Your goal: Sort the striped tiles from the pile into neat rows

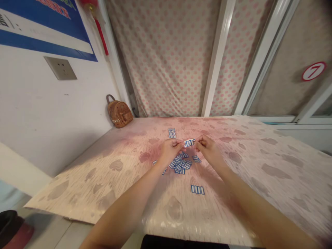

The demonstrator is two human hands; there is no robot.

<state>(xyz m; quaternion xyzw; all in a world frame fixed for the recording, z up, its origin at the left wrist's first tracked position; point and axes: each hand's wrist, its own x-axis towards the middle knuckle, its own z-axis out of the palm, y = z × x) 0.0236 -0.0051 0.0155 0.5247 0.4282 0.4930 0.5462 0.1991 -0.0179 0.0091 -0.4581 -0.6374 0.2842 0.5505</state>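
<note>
Between my two hands a small white strip with blue-edged rectangles (pixel 190 143) is held above the table. My left hand (pixel 171 149) pinches its left end, and the fingers of my right hand (pixel 206 146) are closed at its right end. Below them lies a loose pile of similar blue-and-white strips (pixel 181 164). One separate strip (pixel 197 189) rests nearer the table's front edge, and another piece (pixel 196 159) is just right of the pile. Beyond my left hand, several pieces (pixel 171 133) sit in a neat block. My left forearm partly covers a few pieces left of the pile.
A patterned, glossy cloth covers the table (pixel 259 193). At the back left corner a small brown backpack (pixel 120 113) leans against the wall. A dotted curtain (pixel 166 62) hangs behind white frames at the far edge. A wall socket (pixel 61 68) is at left.
</note>
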